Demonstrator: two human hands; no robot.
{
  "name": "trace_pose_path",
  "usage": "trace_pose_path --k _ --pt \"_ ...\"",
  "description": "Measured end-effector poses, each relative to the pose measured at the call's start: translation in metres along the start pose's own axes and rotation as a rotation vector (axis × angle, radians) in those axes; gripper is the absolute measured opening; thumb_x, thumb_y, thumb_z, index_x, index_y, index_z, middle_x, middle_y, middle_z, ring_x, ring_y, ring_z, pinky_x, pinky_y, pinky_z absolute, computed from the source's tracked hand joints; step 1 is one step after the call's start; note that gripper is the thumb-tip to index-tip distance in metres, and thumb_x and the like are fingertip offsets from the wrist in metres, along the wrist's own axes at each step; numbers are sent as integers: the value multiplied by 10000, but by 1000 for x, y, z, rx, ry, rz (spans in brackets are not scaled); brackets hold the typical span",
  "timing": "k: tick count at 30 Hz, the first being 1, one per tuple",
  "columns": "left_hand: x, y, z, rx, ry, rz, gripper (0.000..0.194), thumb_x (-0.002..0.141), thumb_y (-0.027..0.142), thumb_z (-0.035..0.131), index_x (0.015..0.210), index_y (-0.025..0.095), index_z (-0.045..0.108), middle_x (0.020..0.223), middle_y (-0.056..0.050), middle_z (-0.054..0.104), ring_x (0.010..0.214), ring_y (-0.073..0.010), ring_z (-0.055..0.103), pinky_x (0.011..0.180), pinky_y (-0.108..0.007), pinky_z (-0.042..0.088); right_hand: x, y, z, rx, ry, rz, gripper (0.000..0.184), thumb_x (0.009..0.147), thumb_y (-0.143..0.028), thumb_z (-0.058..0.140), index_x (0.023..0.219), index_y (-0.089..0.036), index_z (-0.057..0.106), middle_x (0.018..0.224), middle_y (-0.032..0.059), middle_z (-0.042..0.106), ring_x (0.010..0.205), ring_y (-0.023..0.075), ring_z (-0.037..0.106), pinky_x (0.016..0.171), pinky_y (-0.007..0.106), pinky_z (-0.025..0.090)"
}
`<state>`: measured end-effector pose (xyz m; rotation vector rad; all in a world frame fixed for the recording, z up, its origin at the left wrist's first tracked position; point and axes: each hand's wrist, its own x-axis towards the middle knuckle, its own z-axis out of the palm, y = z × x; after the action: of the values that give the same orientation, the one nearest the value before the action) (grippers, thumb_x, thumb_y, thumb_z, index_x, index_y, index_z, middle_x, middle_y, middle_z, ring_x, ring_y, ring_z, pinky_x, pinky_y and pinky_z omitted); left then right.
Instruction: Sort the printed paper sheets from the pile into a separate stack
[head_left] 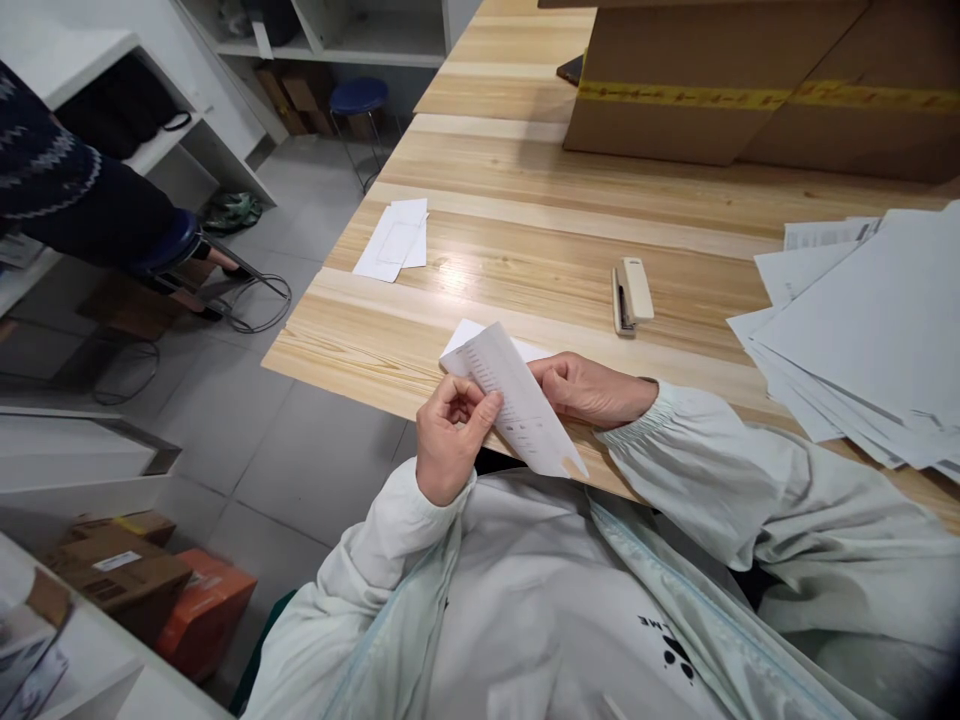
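My left hand (454,430) pinches a folded sheet of printed paper (517,400) by its left edge, between thumb and fingers. Lines of small text and a brownish patch at the lower corner show on the sheet. On the other side, my right hand (592,390) is closed at the sheet's right edge, its fingertips partly hidden behind the paper. Under the folded sheet, white paper (459,336) pokes out near the table edge; whether it is a separate piece I cannot tell. Beyond my right hand lies a cream stapler (636,292) on the wooden table (510,270).
A loose pile of large sheets (870,320) covers the table's right side. Small white papers (394,240) lie at the left. A big cardboard box (720,90) stands at the back. A person (82,190) sits on a stool at the left, and boxes (120,570) rest on the floor.
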<state>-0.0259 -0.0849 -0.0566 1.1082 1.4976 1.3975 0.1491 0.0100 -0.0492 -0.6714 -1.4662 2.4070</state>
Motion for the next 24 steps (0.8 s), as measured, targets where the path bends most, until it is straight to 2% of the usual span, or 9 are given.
trace_pose_path --k 5,10,16,20,24 --pt "0 2 1 2 9 -2 350 776 468 762 690 195 560 628 41 549 557 -83 476 549 -214 413 1 2 -3 -17 -3 -5 666 708 -712 739 1058 -145 736 972 64 735 871 159 672 768 262 541" --pt "1 3 2 -3 6 3 340 785 456 755 691 195 558 629 38 551 558 -84 482 543 -213 416 1 1 -2 19 -18 2 690 687 -733 739 1023 -130 737 947 75 732 871 165 673 786 272 538" --pt "0 1 1 -14 7 0 349 788 462 758 693 192 557 631 38 547 558 -83 477 541 -213 414 1 1 -1 33 -23 -6 568 760 -656 742 995 -139 739 909 40 719 815 118 645 772 234 515" --pt "0 1 1 -28 9 -16 372 776 491 763 688 192 560 631 38 551 557 -85 483 539 -215 417 1 -1 1 51 -18 17 556 762 -662 738 914 -127 733 810 22 693 736 100 614 727 226 498" --pt "1 1 1 -24 8 3 359 788 470 758 688 188 560 626 40 544 552 -81 479 537 -209 412 1 -3 2 89 -24 27 537 749 -650 758 880 -131 722 833 29 704 751 108 626 740 239 502"
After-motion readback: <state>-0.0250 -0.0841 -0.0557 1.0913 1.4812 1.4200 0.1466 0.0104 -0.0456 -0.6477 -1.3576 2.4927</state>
